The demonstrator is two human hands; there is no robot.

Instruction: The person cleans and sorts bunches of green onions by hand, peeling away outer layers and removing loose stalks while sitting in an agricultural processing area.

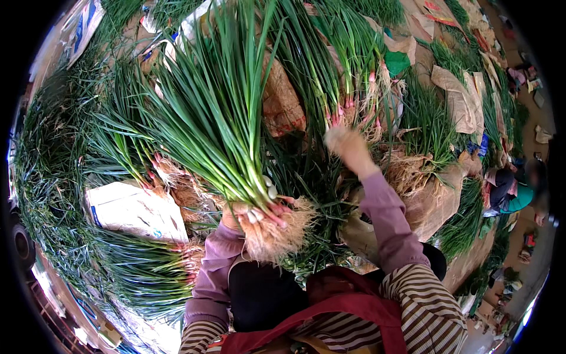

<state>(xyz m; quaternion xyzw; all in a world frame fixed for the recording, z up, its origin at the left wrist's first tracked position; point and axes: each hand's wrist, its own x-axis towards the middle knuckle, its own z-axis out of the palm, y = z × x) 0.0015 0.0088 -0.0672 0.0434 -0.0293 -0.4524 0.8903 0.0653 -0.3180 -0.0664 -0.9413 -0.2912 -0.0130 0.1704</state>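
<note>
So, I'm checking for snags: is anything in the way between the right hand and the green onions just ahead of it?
Nothing visible. The right hand is close by the pink lower ends of the green onions, though blur hides whether they touch. The held bunch lies off to the left.

there's an open lane between the held bunch (236, 159) and the right hand (350, 147), over loose leaves (318, 177)! straight ahead, pink-stemmed greens (352, 71) bar the way; tangled roots (407, 172) crowd the right, and a white sack (137, 211) blocks the left.
</note>
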